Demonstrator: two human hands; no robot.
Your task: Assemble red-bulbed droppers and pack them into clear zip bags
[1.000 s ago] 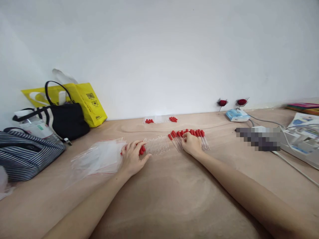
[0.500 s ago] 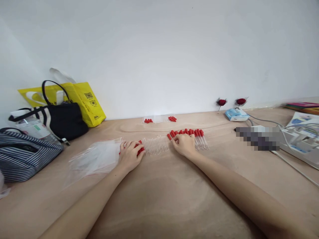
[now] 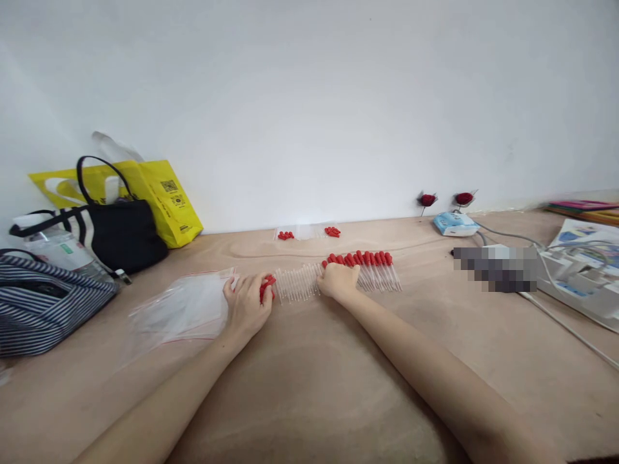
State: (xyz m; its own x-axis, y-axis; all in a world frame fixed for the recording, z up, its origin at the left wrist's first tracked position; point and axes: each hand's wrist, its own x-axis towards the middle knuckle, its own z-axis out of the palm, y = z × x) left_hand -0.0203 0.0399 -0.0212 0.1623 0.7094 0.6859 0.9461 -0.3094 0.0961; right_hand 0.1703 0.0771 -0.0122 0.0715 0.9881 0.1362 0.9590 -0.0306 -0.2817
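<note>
On the wooden table (image 3: 309, 374) lies a row of clear glass droppers with red rubber caps (image 3: 370, 267). Left of it sits a row of bare clear tubes (image 3: 296, 285). My right hand (image 3: 338, 281) rests curled at the gap between the two rows, fingers closed over their ends. My left hand (image 3: 245, 303) is curled around a small pile of loose red caps (image 3: 267, 287) at the left end of the bare tubes. Clear zip bags (image 3: 181, 309) lie beside my left hand.
Two small bags with red caps (image 3: 309, 232) lie near the wall. A black handbag (image 3: 123, 235), a yellow bag (image 3: 159, 196) and a striped bag (image 3: 43, 303) crowd the left. A tissue pack (image 3: 454, 223), cables (image 3: 561, 322) and printed boxes (image 3: 583, 267) sit right.
My right hand slid left from the capped droppers to the right end of the bare tubes. My left hand curled tighter around the loose red caps and shifted slightly left.
</note>
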